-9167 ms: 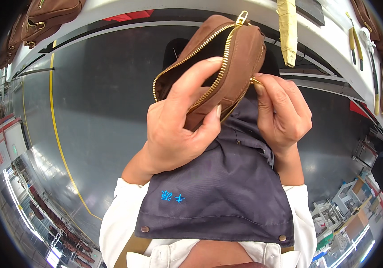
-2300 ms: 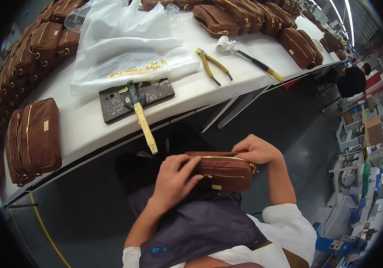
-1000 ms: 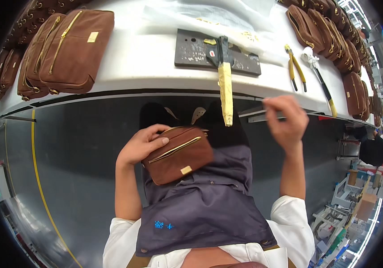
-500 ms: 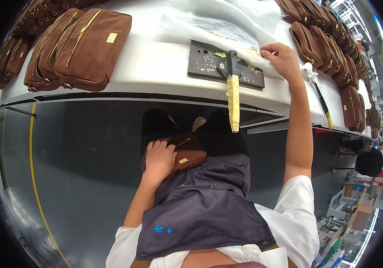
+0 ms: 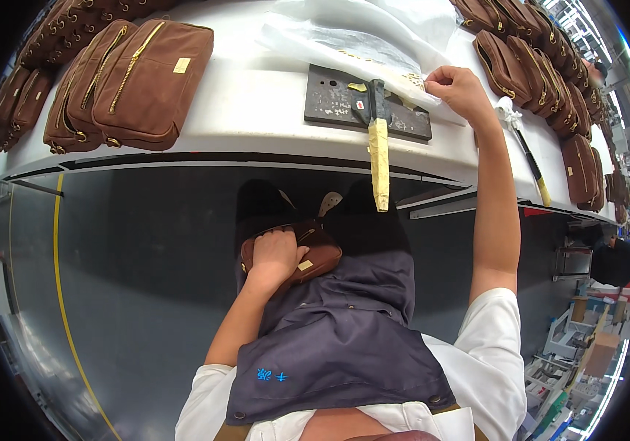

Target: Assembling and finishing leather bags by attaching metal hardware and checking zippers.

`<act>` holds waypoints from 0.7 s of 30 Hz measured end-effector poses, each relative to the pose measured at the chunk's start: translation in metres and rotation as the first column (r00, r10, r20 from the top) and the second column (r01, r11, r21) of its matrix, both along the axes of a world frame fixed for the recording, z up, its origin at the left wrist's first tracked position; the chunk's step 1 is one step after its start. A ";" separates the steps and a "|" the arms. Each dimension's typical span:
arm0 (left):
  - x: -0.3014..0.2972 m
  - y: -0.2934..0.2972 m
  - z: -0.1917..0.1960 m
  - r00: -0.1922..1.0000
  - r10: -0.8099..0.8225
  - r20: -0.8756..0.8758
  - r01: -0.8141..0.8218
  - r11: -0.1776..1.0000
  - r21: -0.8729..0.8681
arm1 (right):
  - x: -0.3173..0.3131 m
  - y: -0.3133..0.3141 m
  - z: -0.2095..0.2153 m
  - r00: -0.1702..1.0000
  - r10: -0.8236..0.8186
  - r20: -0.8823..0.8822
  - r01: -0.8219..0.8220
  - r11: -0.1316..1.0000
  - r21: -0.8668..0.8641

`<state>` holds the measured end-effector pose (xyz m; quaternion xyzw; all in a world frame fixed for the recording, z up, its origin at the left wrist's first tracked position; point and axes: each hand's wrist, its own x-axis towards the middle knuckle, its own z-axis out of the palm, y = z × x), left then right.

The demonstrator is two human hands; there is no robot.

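A small brown zippered bag (image 5: 321,257) with a gold tag rests on my lap. My left hand (image 5: 274,256) grips its far left side, with the fingertips curled over the edge and partly hidden. Up on the table, my right hand (image 5: 462,90) pinches thumb and fingers together at the edge of a clear plastic bag (image 5: 374,55). Small gold-coloured pieces lie in the plastic close to those fingertips; what the pinch holds is too small to make out. Beside it a hammer (image 5: 379,147) with a yellow-taped handle lies across a dark plate (image 5: 330,99), its handle jutting past the table edge.
Two larger brown bags (image 5: 149,84) stand on the white table (image 5: 249,95) at left. More brown bags (image 5: 524,70) are stacked at far right. A black stick (image 5: 528,158) with a white-wrapped top lies right of my forearm. Another person (image 5: 616,261) sits at far right.
My left fingers have curled further over the brown bag's edge, with the thumb out to the right. My right hand has shifted slightly, still at the plastic.
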<state>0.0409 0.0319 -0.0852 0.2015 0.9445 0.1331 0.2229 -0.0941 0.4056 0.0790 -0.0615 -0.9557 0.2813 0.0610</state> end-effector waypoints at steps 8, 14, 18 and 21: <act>0.009 -0.014 0.009 0.997 0.034 -0.072 -0.007 0.940 0.340 | 0.063 -0.063 0.008 0.877 0.190 -0.441 -0.198 0.980 0.029; 0.016 -0.010 0.037 0.993 0.032 -0.116 0.031 0.864 0.503 | 0.075 -0.077 -0.009 0.804 0.307 -0.509 -0.200 0.946 0.254; 0.024 -0.008 0.039 0.987 0.005 -0.161 0.076 0.866 0.495 | 0.083 -0.076 -0.008 0.826 0.291 -0.483 -0.198 0.952 0.234; 0.025 -0.007 0.040 0.994 0.027 -0.110 0.031 0.869 0.493 | 0.086 -0.071 -0.009 0.850 0.256 -0.461 -0.187 0.964 0.190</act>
